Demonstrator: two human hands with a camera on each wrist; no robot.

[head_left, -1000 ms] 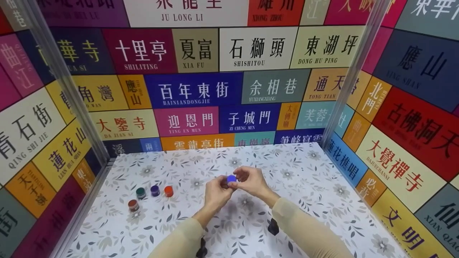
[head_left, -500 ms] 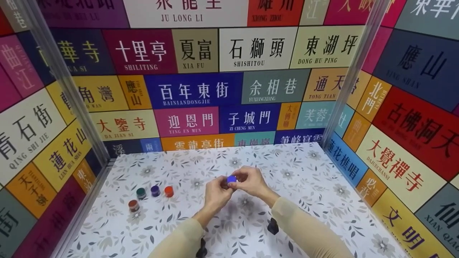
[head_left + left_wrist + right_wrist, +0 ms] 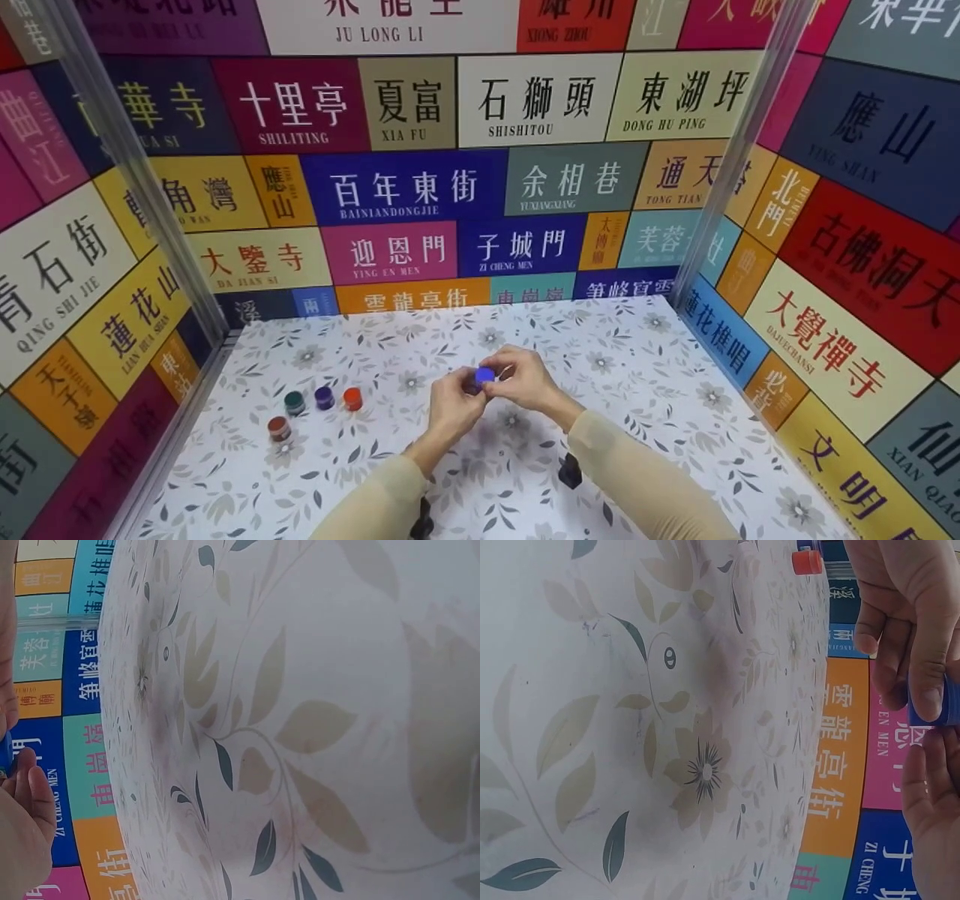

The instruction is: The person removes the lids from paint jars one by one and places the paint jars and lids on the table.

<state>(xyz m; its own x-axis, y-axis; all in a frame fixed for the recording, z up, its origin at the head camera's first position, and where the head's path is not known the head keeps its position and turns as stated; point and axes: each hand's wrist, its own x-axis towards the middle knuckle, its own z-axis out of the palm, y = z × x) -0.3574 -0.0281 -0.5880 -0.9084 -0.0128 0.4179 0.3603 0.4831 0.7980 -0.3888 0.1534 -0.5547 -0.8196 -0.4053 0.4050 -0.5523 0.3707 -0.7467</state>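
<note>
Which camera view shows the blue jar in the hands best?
The head view, where the blue jar shows its round end. Right wrist: larger, but partly covered and cut off; left wrist: only a sliver.

We're seeing smooth plastic on the blue jar (image 3: 485, 376), plastic pots (image 3: 324, 399) towards the worktop (image 3: 600, 330)'s left edge, matt cloth sleeves (image 3: 637, 472), shiny metal-looking posts (image 3: 142, 176) at its far corners!

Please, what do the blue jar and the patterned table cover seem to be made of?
Blue jar: probably plastic, fairly matte; its even, solid colour suggests this, but it is partly hidden.
Table cover: perhaps a plastic or paper sheet, smooth-looking; no weave shows up close.
</note>
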